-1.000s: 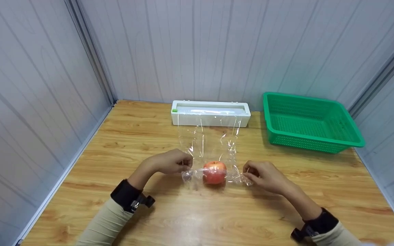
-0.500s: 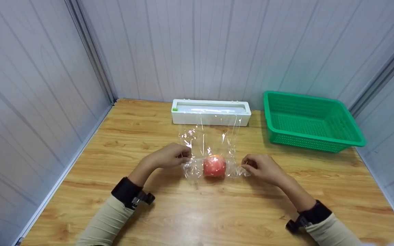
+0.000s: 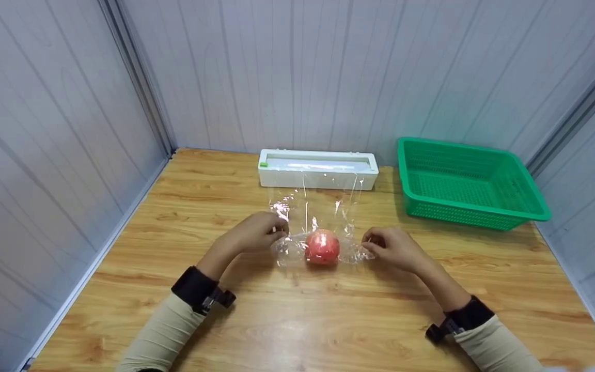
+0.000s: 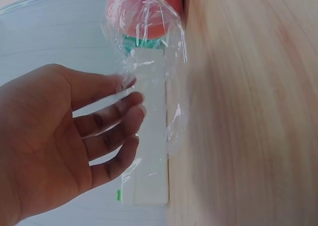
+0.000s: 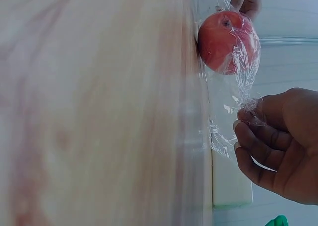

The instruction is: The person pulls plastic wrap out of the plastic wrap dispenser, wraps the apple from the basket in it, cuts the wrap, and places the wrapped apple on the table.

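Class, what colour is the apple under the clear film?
Red; the apple shows best in the right wrist view.

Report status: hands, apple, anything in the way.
Left hand and right hand pinch film. Apple between them, film over it. Nothing visibly blocking; basket off right.

The bench (image 3: 297,320) carries one apple (image 3: 322,249), one sheet of clear film (image 3: 316,218), one white dispenser (image 3: 323,178) near the back edge, with one green tab (image 3: 264,165), and one green basket (image 3: 470,207) by the back right corner. There are two hands in all: one left hand (image 3: 256,232) and one right hand (image 3: 394,249). Two beige sleeves (image 3: 166,328) and two black wristbands (image 3: 194,287) also show (one of each per arm). Three panelled walls (image 3: 277,77) stand at the bench's left, back and right edges.
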Tool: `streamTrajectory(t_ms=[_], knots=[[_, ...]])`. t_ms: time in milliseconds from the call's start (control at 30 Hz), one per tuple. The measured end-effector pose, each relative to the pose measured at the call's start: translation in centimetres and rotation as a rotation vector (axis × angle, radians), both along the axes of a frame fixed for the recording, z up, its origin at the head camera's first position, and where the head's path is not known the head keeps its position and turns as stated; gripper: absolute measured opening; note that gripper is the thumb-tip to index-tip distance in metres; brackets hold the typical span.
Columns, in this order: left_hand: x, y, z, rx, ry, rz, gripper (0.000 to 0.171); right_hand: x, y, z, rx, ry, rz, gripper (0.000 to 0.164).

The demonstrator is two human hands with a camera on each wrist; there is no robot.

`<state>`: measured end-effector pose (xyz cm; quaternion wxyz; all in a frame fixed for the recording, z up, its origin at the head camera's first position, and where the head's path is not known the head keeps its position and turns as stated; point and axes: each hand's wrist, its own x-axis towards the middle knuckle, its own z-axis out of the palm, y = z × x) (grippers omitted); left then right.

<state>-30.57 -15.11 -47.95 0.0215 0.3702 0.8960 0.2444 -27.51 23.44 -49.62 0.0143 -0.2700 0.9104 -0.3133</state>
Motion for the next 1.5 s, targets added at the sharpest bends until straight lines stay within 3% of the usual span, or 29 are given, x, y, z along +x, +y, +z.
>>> streamTrajectory(t_ms=[167, 233, 433, 533, 700, 967, 1500], knots=[[1.2, 1.8, 0.7, -0.035, 0.1, 0.126, 0.024, -0.1, 0.0, 0.0, -0.032, -0.002, 0.004, 0.005], [2.2, 3.0, 1.1, -0.027, 0.146, 0.14, 0.027, -0.2, 0.0, 0.1, -0.036, -0.008, -0.001, 0.004], [4.7, 6.1, 1.2, -0.046, 0.257, 0.005, 0.045, -0.3, 0.0, 0.2, -0.034, -0.018, -0.023, 0.004], [5.1, 7.0, 0.7, -0.103, 0.301, -0.01, 0.06, -0.4, 0.0, 0.3, -0.04, -0.015, -0.032, 0.005], [4.9, 7.6, -0.2, -0.147, 0.301, 0.011, 0.075, -0.6, -0.2, 0.4, -0.045, 0.014, -0.047, 0.005], [4.0, 7.4, -0.6, -0.068, 0.258, -0.013, 0.066, -0.9, -0.2, 0.0, -0.04, 0.004, -0.045, 0.005], [1.0, 6.1, 0.0, 0.054, 0.031, -0.038, 0.058, -2.9, -1.3, 1.8, -0.052, 0.054, -0.067, 0.008]])
